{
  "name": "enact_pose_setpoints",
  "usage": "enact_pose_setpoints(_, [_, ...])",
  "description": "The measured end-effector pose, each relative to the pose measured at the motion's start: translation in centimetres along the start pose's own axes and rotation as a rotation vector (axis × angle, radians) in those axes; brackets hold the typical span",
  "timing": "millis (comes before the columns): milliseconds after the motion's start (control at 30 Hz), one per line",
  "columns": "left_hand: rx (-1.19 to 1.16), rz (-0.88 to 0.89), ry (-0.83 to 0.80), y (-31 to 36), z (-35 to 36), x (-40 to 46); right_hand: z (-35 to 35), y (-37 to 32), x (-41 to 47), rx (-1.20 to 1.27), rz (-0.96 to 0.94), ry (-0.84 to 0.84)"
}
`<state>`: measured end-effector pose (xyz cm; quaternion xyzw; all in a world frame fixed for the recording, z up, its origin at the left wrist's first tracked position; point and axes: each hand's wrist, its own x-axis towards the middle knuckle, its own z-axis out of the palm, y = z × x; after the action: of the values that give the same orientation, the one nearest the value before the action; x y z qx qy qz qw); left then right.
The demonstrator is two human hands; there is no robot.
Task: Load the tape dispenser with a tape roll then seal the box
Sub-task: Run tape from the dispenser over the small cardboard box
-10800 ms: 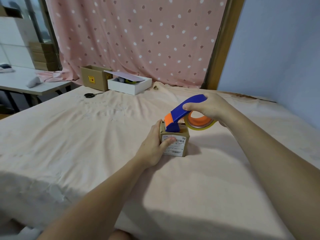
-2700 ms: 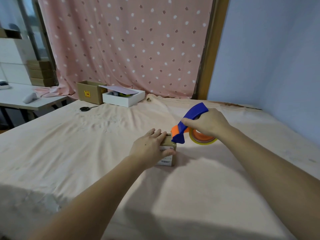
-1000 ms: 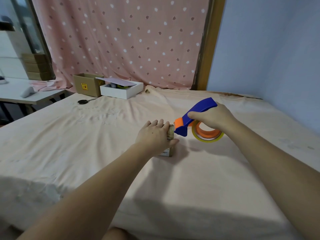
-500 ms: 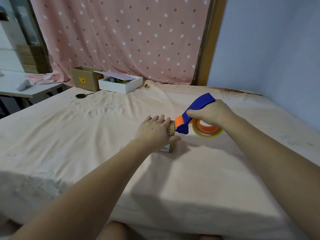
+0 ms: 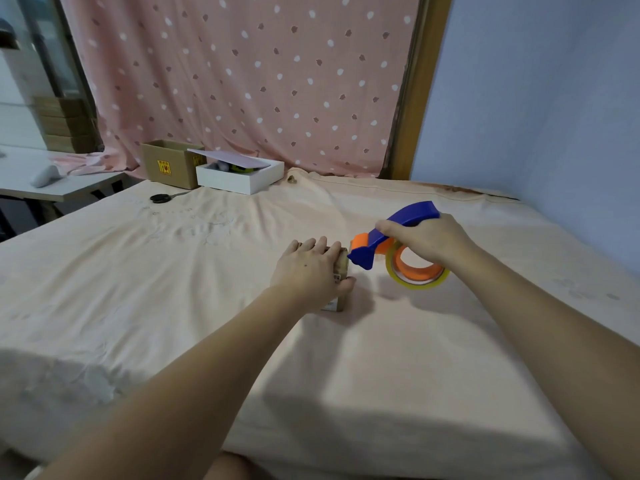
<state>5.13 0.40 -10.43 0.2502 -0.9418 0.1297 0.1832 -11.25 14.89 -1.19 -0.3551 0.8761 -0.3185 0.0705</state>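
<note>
At the far left edge of the frame a white bench (image 5: 52,188) carries a pale rounded object (image 5: 44,175), too small to identify, with stacked cardboard boxes (image 5: 67,124) behind it. A pink dotted curtain (image 5: 249,81) fills the upper middle, bordered on its right by a wooden frame (image 5: 415,91) and then a blue wall (image 5: 540,98).

The bed (image 5: 173,306), covered in a peach sheet, spans most of the frame. On its far left part lie black scissors (image 5: 160,198). Just behind them stands an open brown carton (image 5: 169,164), and touching its right side sits a white box (image 5: 239,174) with a loose lid (image 5: 230,157) tilted over it.

Near the centre of the frame the left hand (image 5: 308,271) lies over the small cardboard box (image 5: 341,271), fingers draped across its top and thumb pressed to the near side, grasping it so that only its right edge and a strip of printed label show. The box rests on the sheet.

Just right of it, the right hand (image 5: 426,239) is clenched around the blue handle of the tape dispenser (image 5: 391,233). The dispenser's orange and blue nose sits at the box's upper right edge; whether it touches cannot be told. The tape roll (image 5: 417,275), with an orange core and a yellowish rim, hangs on the dispenser below the right hand, just above the sheet.
</note>
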Motion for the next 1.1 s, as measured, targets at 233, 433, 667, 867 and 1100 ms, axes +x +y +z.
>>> enact_pose_setpoints(233, [-0.013,0.032,0.005,-0.4,-0.1,0.3,0.6,2.2,-0.3,0.149,-0.009,0.049])
enact_pose_setpoints(433, [-0.033,0.048,-0.006,-0.4,-0.2,0.5,1.0,3.6,0.1,0.16,-0.014,0.043])
enact_pose_setpoints(667, [-0.054,0.076,-0.054,-0.5,-0.3,0.4,0.4,0.6,0.8,-0.101,0.034,-0.11])
enact_pose_setpoints(867, [-0.047,0.073,-0.023,-0.4,-0.2,0.4,0.3,-1.6,0.8,-0.327,0.01,-0.15])
enact_pose_setpoints(1100, [-0.058,0.076,-0.05,-0.2,-0.3,0.3,0.6,-4.4,0.1,-0.595,-0.181,-0.051])
